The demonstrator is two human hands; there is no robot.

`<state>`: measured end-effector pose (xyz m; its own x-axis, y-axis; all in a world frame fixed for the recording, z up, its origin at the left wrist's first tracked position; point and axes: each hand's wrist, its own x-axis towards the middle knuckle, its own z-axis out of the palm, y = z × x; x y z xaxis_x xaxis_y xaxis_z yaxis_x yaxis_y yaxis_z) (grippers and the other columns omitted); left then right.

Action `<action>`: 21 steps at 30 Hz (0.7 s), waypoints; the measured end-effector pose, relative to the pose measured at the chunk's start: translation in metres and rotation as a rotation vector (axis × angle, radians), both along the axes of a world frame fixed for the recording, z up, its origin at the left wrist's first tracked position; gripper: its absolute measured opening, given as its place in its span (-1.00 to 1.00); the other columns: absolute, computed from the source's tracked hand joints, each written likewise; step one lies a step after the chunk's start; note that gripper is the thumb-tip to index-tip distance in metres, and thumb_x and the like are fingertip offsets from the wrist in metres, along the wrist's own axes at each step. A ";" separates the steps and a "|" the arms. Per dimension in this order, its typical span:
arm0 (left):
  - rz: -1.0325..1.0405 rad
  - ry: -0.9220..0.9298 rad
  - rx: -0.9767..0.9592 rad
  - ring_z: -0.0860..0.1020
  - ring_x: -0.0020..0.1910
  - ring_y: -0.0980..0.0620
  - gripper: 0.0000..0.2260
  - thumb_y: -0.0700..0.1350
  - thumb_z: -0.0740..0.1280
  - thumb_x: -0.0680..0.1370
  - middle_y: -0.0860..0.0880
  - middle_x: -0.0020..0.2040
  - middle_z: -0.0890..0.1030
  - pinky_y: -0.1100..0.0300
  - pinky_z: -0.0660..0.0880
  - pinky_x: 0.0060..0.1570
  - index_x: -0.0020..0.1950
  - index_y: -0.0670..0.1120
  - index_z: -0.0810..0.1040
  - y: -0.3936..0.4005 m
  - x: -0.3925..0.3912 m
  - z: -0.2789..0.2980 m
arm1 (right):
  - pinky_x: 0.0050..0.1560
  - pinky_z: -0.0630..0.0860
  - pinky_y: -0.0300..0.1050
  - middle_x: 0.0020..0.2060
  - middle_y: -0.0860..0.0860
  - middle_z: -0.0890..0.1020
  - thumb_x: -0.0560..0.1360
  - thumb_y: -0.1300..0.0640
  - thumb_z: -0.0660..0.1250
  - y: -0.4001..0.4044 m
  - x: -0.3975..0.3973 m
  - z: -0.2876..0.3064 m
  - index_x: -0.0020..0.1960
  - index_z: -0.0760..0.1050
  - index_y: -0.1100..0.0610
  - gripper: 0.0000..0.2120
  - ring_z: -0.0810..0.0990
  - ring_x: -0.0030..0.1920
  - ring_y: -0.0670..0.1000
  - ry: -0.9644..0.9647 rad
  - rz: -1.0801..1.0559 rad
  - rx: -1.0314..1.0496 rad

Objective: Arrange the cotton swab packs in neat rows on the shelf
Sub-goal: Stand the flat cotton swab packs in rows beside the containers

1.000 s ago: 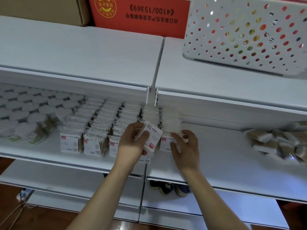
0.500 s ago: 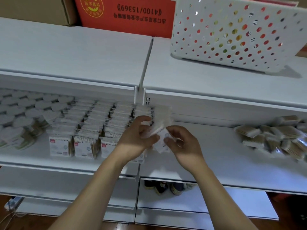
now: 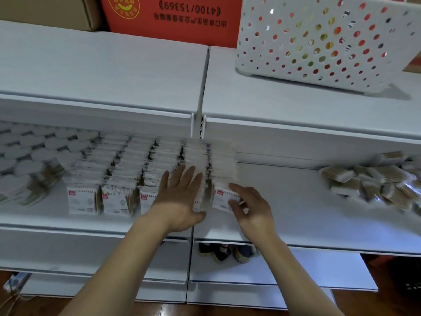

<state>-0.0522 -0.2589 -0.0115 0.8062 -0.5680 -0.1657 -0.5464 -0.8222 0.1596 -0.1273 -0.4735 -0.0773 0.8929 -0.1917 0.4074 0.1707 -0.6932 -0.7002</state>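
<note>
White perforated basket (image 3: 319,42) and red carton (image 3: 173,17) on the top shelf (image 3: 102,71).

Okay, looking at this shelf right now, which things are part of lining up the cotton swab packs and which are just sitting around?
Part of the job:
- rows of cotton swab packs
- front pack touched by the right hand
- left hand, flat on a row
- middle shelf

Just lying about:
- white perforated basket
- red carton
- loose pile of wooden-stick swab packs
- round pads

Head-worn, looking forward and down from close above at the shelf (image 3: 296,201), arms entering from 6 o'clock.
</note>
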 end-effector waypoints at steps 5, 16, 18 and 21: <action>-0.030 -0.029 0.113 -0.41 0.57 -0.11 -0.18 0.27 0.15 0.62 -0.04 0.61 -0.38 -0.20 -0.31 0.53 0.64 -0.01 -0.29 0.002 -0.002 -0.015 | -0.07 0.61 0.02 0.23 0.12 0.50 0.56 0.12 0.29 0.006 0.007 -0.025 0.33 0.57 0.06 -0.65 0.52 0.15 0.16 -0.102 -0.119 -0.385; -0.029 -0.123 0.011 -0.32 0.60 -0.15 -0.25 0.28 0.04 0.65 -0.10 0.64 -0.29 -0.20 -0.28 0.54 0.64 -0.06 -0.24 -0.009 -0.003 -0.018 | 0.35 0.43 0.20 0.53 0.20 0.28 0.61 -0.08 0.17 0.006 0.011 -0.026 0.53 0.30 -0.01 -0.49 0.29 0.48 0.27 0.060 -0.171 -0.638; -0.037 -0.139 -0.034 -0.31 0.60 -0.14 -0.25 0.28 0.04 0.64 -0.10 0.64 -0.27 -0.20 -0.25 0.55 0.64 -0.07 -0.22 -0.013 -0.004 -0.016 | 0.38 0.40 0.20 0.55 0.21 0.23 0.59 -0.07 0.24 0.007 0.008 -0.024 0.57 0.23 0.01 -0.42 0.26 0.51 0.26 0.072 -0.169 -0.664; -0.050 -0.166 -0.070 -0.29 0.61 -0.12 -0.25 0.29 0.03 0.64 -0.09 0.65 -0.22 -0.18 -0.30 0.55 0.65 -0.09 -0.19 -0.025 -0.009 -0.013 | 0.46 0.29 0.18 0.57 0.21 0.17 0.60 -0.08 0.26 0.005 -0.001 -0.014 0.60 0.15 0.06 -0.36 0.18 0.55 0.24 0.084 -0.220 -0.651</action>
<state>-0.0611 -0.2843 -0.0246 0.7898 -0.6134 0.0090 -0.6098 -0.7835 0.1194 -0.1280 -0.4685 -0.0910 0.8948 -0.1121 0.4322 -0.0590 -0.9892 -0.1344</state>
